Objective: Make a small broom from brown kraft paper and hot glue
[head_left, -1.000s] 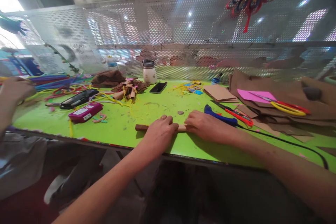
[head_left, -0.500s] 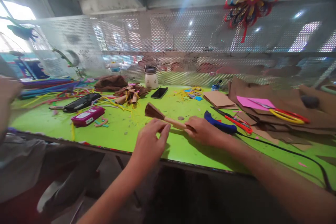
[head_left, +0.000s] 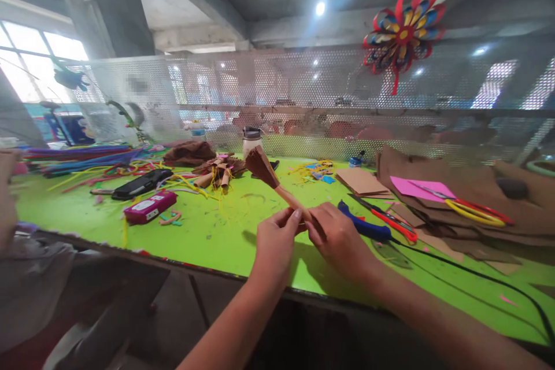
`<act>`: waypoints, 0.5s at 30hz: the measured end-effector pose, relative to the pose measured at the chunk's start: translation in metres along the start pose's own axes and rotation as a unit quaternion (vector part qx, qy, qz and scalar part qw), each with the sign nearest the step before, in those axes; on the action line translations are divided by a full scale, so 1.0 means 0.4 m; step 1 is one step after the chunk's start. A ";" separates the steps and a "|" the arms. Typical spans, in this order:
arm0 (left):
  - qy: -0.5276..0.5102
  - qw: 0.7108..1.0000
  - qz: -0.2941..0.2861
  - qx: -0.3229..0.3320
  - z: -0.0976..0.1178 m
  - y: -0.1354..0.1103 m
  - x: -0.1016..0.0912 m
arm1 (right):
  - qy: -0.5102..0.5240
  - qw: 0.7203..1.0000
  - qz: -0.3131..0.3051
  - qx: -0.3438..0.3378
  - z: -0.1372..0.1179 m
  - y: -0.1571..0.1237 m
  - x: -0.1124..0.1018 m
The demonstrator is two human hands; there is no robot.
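Observation:
My right hand [head_left: 337, 237] grips the lower end of a rolled brown paper stick [head_left: 281, 191], which tilts up and to the left over the green table [head_left: 208, 225]. The stick's upper end flares into a dark brown fringed tuft [head_left: 260, 165]. My left hand [head_left: 276, 240] pinches the same stick just beside the right hand, fingertips on the tan shaft. Both hands hover above the table's front edge.
A blue-handled tool [head_left: 363, 226] with a black cord lies right of my hands, beside red scissors [head_left: 392, 219]. Brown card sheets, pink paper [head_left: 420, 188] and yellow-handled scissors [head_left: 477, 211] fill the right. A pink box [head_left: 150, 207], phone and paper rolls lie left. Another person's hand [head_left: 6, 196] shows at far left.
The stick lay flat under both hands on the table. My right hand lifted it and tilted it upright, and my left hand let go, then took hold again by the fingertips.

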State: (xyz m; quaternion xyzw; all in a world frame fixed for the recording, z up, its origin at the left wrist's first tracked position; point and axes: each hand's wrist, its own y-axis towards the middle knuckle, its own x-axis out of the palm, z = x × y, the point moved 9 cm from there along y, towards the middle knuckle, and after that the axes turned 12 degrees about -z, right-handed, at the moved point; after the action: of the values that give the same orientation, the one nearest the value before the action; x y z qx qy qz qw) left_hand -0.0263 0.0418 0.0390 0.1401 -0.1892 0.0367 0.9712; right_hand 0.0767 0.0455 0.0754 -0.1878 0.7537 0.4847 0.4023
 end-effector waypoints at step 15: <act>-0.103 0.994 -0.004 -0.048 -0.027 0.038 0.036 | -0.068 0.996 0.056 -0.001 -0.015 -0.004 -0.028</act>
State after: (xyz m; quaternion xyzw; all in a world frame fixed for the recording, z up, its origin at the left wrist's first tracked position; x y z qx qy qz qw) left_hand -0.0111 0.0597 0.0386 0.0969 -0.2887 0.0088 0.9525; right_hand 0.0821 0.0382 0.0846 -0.1128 0.7334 0.5188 0.4246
